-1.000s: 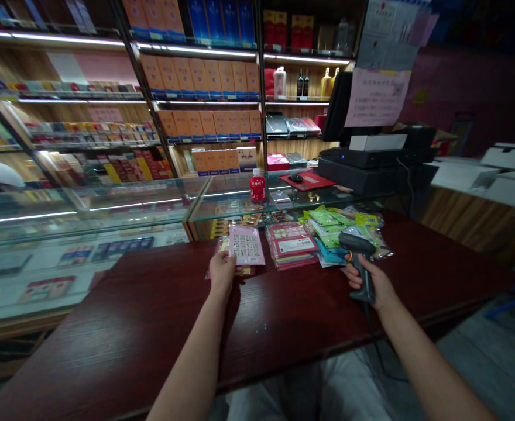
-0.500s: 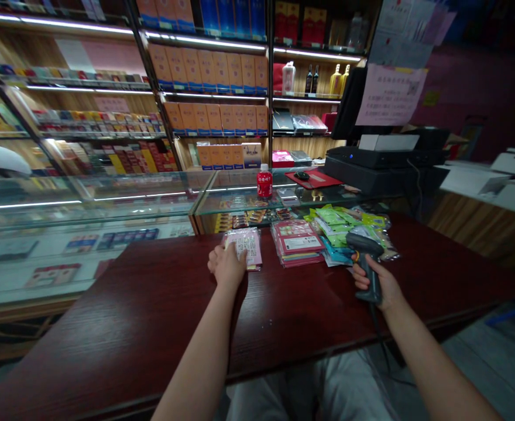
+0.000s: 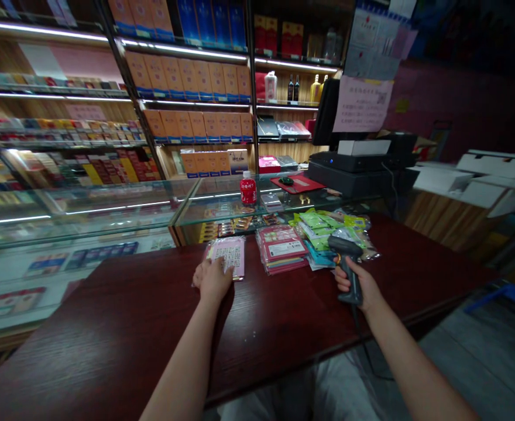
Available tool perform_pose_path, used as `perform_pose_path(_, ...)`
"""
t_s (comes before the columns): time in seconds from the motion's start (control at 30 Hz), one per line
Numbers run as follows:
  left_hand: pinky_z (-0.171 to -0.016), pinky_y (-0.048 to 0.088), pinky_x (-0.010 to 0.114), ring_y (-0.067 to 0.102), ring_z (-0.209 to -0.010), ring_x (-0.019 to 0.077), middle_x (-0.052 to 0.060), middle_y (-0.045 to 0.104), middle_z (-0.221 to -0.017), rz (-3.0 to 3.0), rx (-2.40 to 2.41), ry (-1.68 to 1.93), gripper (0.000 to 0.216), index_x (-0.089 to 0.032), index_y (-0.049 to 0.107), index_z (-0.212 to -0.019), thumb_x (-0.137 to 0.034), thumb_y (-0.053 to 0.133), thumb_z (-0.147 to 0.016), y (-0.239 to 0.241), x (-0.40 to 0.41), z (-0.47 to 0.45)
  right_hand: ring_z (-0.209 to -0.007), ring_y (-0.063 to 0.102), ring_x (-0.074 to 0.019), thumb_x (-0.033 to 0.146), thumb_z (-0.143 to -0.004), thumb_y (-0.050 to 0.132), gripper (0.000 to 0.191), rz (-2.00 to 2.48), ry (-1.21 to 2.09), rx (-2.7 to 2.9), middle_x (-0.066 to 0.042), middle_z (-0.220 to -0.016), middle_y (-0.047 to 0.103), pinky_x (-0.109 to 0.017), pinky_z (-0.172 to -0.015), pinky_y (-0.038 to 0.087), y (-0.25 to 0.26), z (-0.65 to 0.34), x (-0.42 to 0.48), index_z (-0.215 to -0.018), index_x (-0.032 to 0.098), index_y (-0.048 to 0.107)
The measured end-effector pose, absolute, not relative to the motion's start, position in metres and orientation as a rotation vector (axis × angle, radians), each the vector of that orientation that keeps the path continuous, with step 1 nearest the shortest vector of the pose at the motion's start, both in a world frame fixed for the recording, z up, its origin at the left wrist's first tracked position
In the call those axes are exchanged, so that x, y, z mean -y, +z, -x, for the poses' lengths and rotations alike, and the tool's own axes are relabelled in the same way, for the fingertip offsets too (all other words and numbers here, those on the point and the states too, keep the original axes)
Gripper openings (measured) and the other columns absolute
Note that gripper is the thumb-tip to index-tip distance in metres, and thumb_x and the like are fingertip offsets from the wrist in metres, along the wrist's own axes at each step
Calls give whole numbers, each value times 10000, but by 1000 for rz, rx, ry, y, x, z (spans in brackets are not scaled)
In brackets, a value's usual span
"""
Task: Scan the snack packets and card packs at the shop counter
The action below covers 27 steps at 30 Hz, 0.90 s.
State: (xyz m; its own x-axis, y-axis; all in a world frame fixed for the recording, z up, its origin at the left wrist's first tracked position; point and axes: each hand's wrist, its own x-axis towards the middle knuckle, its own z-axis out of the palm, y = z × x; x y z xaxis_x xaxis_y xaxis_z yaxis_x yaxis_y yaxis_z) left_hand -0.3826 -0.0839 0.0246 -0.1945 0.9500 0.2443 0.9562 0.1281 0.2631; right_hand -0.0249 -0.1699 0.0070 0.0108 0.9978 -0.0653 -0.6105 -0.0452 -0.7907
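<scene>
My left hand (image 3: 212,279) rests on the near edge of a pink packet (image 3: 229,255) that lies flat on the dark red wooden table (image 3: 108,327); its fingers lie loosely over the packet. My right hand (image 3: 357,283) is wrapped round the grip of a grey barcode scanner (image 3: 346,263), held upright with its head toward the packets. Between my hands sits a stack of pink and red packets (image 3: 280,248), and a heap of green and blue packets (image 3: 328,231) lies just behind the scanner.
A glass display counter (image 3: 152,204) runs behind the table, with a red-labelled bottle (image 3: 247,188) on it. A black register and printer (image 3: 363,164) stand at the back right. Shelves of boxed goods (image 3: 187,76) fill the wall. White boxes (image 3: 494,169) sit far right.
A second ago my left hand held the pink packet raised off the table. It has since laid the packet flat and rests on it. The scanner hand barely moved.
</scene>
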Motion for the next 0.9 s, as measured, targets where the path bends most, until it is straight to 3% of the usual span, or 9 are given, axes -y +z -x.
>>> perform_pose_path(0.17, -1024, 335, 461, 418, -1241, 338, 171, 508, -1304, 1998, 2178, -761, 417, -195, 620, -1215, -355, 529, -841, 34, 93, 364, -387, 329, -75, 453, -725, 728, 318, 768, 1450, 694, 66, -543, 435, -177, -330, 306, 6, 25, 168, -881, 219, 579)
perform_pose_path(0.27, -1022, 344, 420, 490, -1168, 302, 149, 575, -1195, 2174, 2022, -825, 361, -189, 645, -1161, -322, 516, -851, 40, 91, 338, -384, 339, -69, 452, -724, 729, 319, 757, 1465, 682, 70, -539, 443, -168, -335, 305, 4, 24, 167, -881, 223, 572)
perform_pose_path(0.4, -835, 441, 330, 618, -948, 256, 139, 663, -951, 2394, 2083, -894, 331, -148, 682, -948, -402, 485, -868, 42, 68, 303, -382, 348, -64, 450, -722, 736, 327, 740, 1475, 654, 73, -538, 455, -162, -341, 302, 2, 24, 166, -883, 214, 577)
perform_pose_path(0.53, -691, 446, 313, 660, -828, 282, 153, 686, -823, 2327, 2330, -1089, 410, -159, 633, -764, -562, 561, -783, 40, 43, 284, -379, 351, -65, 452, -713, 745, 342, 745, 1456, 662, 72, -527, 458, -167, -343, 302, 2, 25, 164, -874, 201, 578)
perform_pose_path(0.67, -642, 447, 316, 670, -769, 298, 131, 683, -721, 2294, 2512, -1169, 465, -198, 587, -666, -643, 700, -598, 39, 31, 281, -373, 352, -69, 464, -704, 748, 351, 756, 1431, 676, 70, -523, 463, -174, -342, 299, 3, 27, 162, -857, 202, 572)
perform_pose_path(0.8, -607, 432, 326, 657, -673, 294, 102, 627, -572, 2453, 2480, -965, 469, -219, 535, -503, -650, 679, -617, 38, 28, 285, -368, 350, -69, 470, -714, 734, 346, 769, 1414, 676, 74, -520, 456, -176, -340, 297, 3, 27, 159, -866, 204, 574)
perform_pose_path(0.9, -574, 409, 317, 643, -633, 277, 90, 619, -559, 2464, 2449, -975, 462, -222, 527, -496, -636, 661, -648, 36, 27, 287, -372, 354, -71, 466, -718, 729, 344, 776, 1418, 667, 73, -524, 455, -178, -339, 298, 3, 26, 160, -881, 201, 582)
